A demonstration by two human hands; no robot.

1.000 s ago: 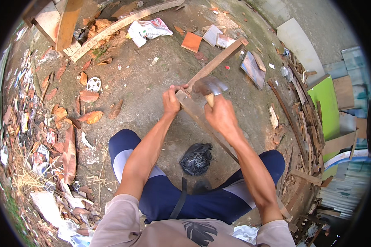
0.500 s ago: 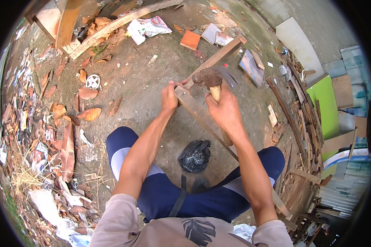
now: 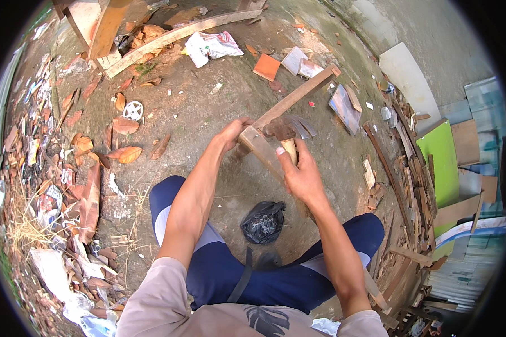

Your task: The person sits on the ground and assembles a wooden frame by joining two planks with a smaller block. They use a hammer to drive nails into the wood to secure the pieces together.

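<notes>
Black crumpled plastic bag on the dirt ground between the knees. Right hand wrapped tight round a pale wooden hammer handle, rusty head blurred above. Left hand clamped on the rough wooden slat, likely steadying it for blows. Long timber strip runs beyond; orange tile farther.

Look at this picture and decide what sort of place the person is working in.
Probably an outdoor yard used for rough woodwork or scrap. The ground is bare dirt, dry leaves and litter lie about, and offcut boards are heaped along the right side.
</notes>
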